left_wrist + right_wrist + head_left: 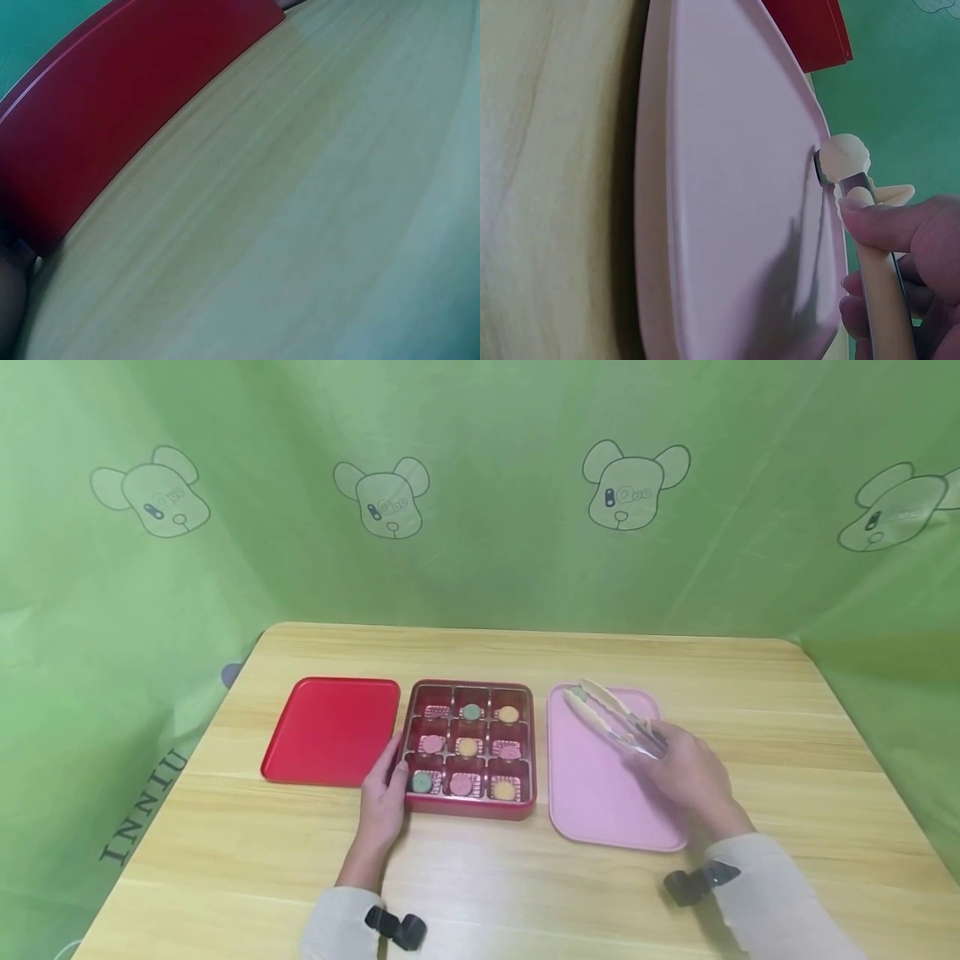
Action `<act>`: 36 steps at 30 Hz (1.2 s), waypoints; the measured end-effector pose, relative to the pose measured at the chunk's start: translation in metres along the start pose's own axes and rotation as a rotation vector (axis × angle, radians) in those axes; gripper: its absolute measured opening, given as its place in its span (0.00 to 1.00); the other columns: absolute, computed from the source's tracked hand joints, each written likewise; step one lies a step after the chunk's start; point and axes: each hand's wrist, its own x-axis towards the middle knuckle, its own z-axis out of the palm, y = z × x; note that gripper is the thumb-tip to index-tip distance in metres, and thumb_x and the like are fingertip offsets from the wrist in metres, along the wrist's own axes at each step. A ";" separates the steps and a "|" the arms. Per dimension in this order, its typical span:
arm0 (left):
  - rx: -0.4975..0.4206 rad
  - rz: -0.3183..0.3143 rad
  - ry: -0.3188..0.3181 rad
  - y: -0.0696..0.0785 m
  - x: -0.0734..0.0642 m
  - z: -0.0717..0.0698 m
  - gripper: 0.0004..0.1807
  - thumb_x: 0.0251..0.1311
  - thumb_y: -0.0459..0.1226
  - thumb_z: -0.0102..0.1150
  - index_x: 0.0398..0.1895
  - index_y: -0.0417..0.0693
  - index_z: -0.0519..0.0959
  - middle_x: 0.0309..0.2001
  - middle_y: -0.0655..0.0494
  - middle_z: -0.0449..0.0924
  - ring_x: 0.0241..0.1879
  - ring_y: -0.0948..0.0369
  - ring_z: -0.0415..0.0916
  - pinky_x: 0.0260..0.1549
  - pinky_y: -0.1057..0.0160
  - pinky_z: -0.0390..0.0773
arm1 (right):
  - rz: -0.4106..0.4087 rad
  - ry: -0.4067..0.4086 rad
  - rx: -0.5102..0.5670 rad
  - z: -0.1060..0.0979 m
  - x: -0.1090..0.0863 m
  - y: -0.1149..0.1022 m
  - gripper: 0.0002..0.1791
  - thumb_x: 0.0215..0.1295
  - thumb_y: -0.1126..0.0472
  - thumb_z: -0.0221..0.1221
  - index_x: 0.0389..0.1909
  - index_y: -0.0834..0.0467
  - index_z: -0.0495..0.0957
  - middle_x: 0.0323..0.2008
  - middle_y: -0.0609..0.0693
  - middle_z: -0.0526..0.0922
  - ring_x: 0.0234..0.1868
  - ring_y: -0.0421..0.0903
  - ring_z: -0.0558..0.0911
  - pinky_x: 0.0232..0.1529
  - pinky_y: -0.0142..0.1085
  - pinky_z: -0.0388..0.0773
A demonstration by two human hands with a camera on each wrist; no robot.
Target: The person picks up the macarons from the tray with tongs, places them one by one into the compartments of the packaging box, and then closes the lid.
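My left hand (384, 806) grips the near left corner of a red divided box (472, 810), its thumb at the rim and fingers along the side. Green, pink and yellow round cookies lie singly in its compartments; the back left compartment shows only its ridged floor. In the left wrist view the box's red wall (142, 97) stands on the table. My right hand (690, 772) holds food tongs (618, 722) with pale scalloped tips over the far left of a pink tray (600, 810). Between the tips is a green cookie (578, 692), dark in the right wrist view.
A red square lid (333, 731) lies left of the box. All of it is on a light wooden table (465, 893), with the pink tray right of the box. Green curtains (495, 577) with bear heads surround the table's back and sides.
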 end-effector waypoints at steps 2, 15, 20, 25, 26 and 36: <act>0.000 0.005 0.002 0.000 0.000 0.000 0.26 0.69 0.36 0.41 0.70 0.48 0.61 0.70 0.52 0.61 0.70 0.55 0.54 0.69 0.51 0.56 | -0.001 -0.001 0.001 0.000 0.001 0.000 0.47 0.57 0.39 0.60 0.68 0.66 0.58 0.62 0.72 0.65 0.58 0.73 0.66 0.54 0.66 0.64; -0.019 -0.017 -0.021 0.014 -0.002 -0.002 0.26 0.69 0.32 0.41 0.70 0.42 0.60 0.70 0.45 0.60 0.70 0.50 0.54 0.69 0.50 0.56 | -0.016 0.006 0.006 0.002 0.002 0.003 0.47 0.57 0.40 0.60 0.68 0.67 0.58 0.61 0.73 0.65 0.58 0.73 0.66 0.55 0.66 0.63; -0.002 -0.014 -0.021 0.037 -0.008 -0.005 0.25 0.68 0.30 0.41 0.69 0.36 0.60 0.69 0.41 0.60 0.70 0.47 0.55 0.68 0.50 0.57 | -0.021 0.011 0.009 0.001 0.001 0.003 0.47 0.57 0.41 0.61 0.67 0.67 0.58 0.61 0.73 0.65 0.57 0.73 0.66 0.55 0.66 0.63; 0.006 -0.022 -0.019 0.042 -0.009 -0.005 0.25 0.68 0.30 0.40 0.69 0.36 0.60 0.69 0.41 0.60 0.70 0.48 0.54 0.69 0.50 0.56 | -0.012 0.006 0.031 -0.001 -0.001 0.003 0.47 0.57 0.41 0.61 0.68 0.67 0.57 0.61 0.74 0.65 0.57 0.73 0.67 0.54 0.65 0.65; 0.005 -0.026 -0.019 0.042 -0.009 -0.005 0.25 0.68 0.30 0.41 0.69 0.37 0.60 0.69 0.41 0.60 0.70 0.48 0.54 0.69 0.50 0.56 | -0.014 0.009 0.036 -0.002 -0.002 0.002 0.46 0.57 0.42 0.61 0.68 0.67 0.57 0.61 0.73 0.65 0.56 0.72 0.68 0.52 0.64 0.66; -0.001 -0.024 -0.012 0.042 -0.010 -0.005 0.25 0.68 0.30 0.41 0.69 0.37 0.60 0.69 0.41 0.60 0.70 0.47 0.54 0.68 0.49 0.56 | -0.084 0.068 0.018 -0.013 -0.008 -0.019 0.40 0.58 0.46 0.62 0.66 0.63 0.63 0.52 0.70 0.74 0.45 0.62 0.77 0.38 0.53 0.75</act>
